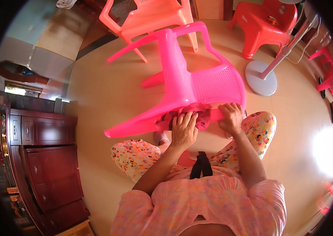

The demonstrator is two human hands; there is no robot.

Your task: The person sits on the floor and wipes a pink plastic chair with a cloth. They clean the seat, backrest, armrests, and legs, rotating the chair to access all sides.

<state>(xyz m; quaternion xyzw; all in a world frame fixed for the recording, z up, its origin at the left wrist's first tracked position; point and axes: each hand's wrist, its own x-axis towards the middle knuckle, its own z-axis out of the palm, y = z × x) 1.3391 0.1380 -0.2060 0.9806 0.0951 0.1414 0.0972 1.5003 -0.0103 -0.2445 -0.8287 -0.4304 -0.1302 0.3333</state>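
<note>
Tipped over in front of my knees is a bright pink plastic armchair (178, 70) with a perforated backrest and seat. Bunched against its near side is a dark pink cloth (203, 113). My left hand (184, 126) holds this cloth against the chair, fingers laid over it; my palm and part of the cloth's underside are hidden. To the right of the cloth, my right hand (232, 118) grips the chair's near armrest (215, 114), close to the backrest. One splayed leg of the chair points left, past the cloth.
An orange plastic armchair (151, 17) stands just beyond the pink one. At the upper right are a red plastic chair (268, 28) and a pole on a round grey base (258, 81). A dark red wooden cabinet (54, 174) lines the left side of the tiled floor (101, 97).
</note>
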